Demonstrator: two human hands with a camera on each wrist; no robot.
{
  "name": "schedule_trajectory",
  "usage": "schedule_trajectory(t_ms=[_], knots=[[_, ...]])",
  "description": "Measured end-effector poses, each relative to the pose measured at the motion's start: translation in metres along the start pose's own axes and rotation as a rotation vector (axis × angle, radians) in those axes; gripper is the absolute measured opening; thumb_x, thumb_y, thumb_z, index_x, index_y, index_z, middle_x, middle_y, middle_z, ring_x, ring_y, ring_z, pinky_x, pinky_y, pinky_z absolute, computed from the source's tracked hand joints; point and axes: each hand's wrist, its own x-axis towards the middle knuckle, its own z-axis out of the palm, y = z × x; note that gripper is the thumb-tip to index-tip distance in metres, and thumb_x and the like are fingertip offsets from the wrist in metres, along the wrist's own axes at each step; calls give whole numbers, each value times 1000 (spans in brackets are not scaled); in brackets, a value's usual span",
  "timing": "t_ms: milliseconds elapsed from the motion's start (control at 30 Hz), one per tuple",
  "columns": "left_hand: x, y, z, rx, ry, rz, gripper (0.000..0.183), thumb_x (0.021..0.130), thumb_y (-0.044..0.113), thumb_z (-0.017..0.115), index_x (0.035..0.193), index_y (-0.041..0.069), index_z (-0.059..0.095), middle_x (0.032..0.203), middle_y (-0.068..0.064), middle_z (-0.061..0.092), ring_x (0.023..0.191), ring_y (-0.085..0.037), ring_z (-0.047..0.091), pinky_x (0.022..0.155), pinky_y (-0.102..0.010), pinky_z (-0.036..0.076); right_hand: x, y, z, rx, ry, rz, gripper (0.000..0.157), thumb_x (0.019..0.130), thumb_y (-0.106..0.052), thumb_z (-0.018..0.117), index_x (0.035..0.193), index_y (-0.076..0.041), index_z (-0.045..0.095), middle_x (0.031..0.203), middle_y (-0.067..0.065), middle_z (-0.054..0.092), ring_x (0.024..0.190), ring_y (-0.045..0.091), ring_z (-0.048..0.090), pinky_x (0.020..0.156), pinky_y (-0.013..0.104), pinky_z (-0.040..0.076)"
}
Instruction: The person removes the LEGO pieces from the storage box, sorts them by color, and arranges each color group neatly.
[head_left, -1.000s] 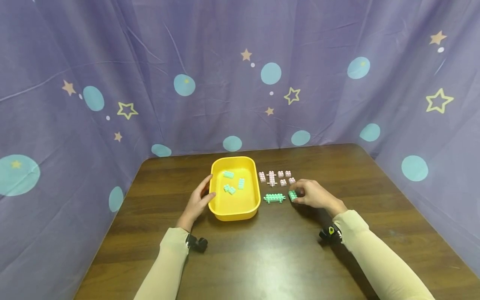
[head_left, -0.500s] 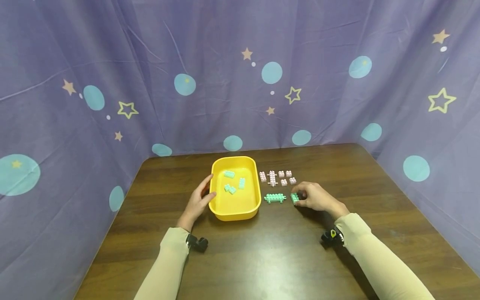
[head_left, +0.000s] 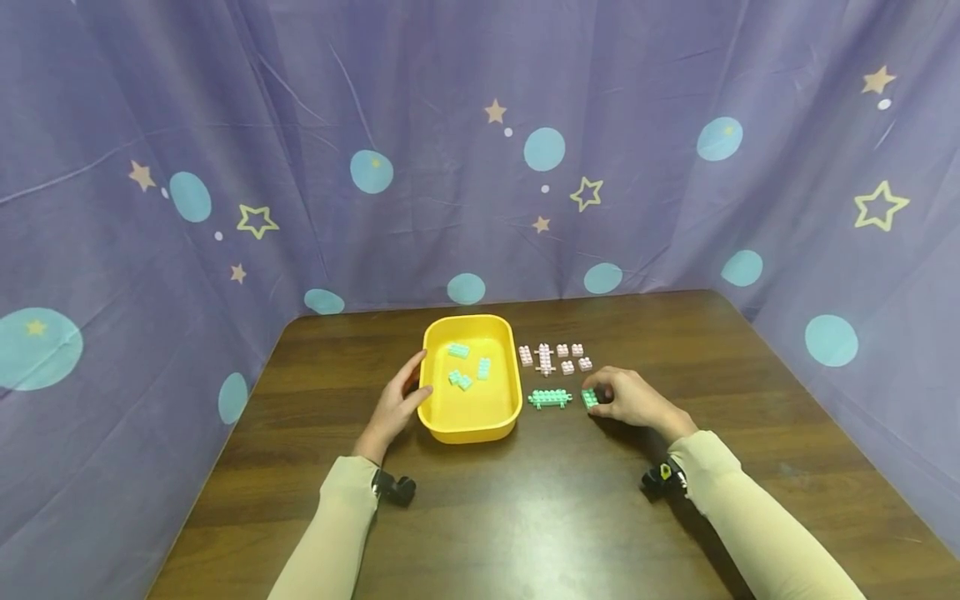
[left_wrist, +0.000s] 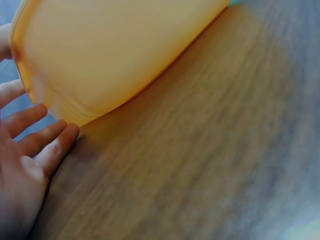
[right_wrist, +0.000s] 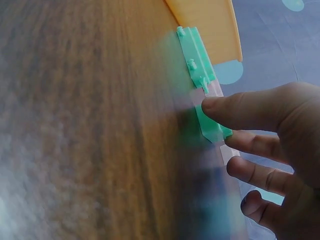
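Observation:
My right hand [head_left: 633, 397] pinches a green building brick [head_left: 589, 399] between thumb and forefinger, low over the table. In the right wrist view the thumb lies across the near face of this brick [right_wrist: 207, 121]. Just left of it rests a long green piece [head_left: 550, 398] with studs and small side pegs. My left hand [head_left: 392, 408] touches the left side of a yellow tray [head_left: 468, 435], its fingers spread along the wall. Several mint-green bricks [head_left: 483, 368] lie inside the tray. The left wrist view shows the fingertips against the tray's corner [left_wrist: 85, 112].
Behind the green pieces, right of the tray, several small pink bricks [head_left: 567, 367] and a longer pink piece with side pegs [head_left: 544, 359] lie in a group. The brown wooden table [head_left: 480, 517] ends at a purple patterned curtain [head_left: 480, 233].
The right hand has shifted slightly right and toward the person with the green brick, widening the gap to the long green piece. The left hand and tray stay put.

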Motion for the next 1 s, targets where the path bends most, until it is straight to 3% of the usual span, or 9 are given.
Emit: schedule_trajectory(t_ms=[533,800,1000], knots=[[-2,0,-2,-11,-5,-8,65,94,0,57,151,-6,26,146,-37,34,128,-56,40,83,-18,51,1,1,-1,33,17,8,36,73,-25,86,105,-15,72,98,-1,67,75,14,56,68,26,46],[-3,1,-3,8,0,-2,65,93,1,58,151,-5,27,147,-36,35,128,-54,42,85,-19,50,27,-12,-16,54,83,-41,33,80,-21,81,108,-6,72,99,9,70,73,17,58,65,29,47],[-2,1,-1,0,-8,5,66,93,0,57,151,-6,25,148,-36,33,129,-55,41,85,-19,51,54,-25,-25,64,89,-65,33,81,-23,79,111,-11,71,105,6,69,80,23,62,68,31,50]])
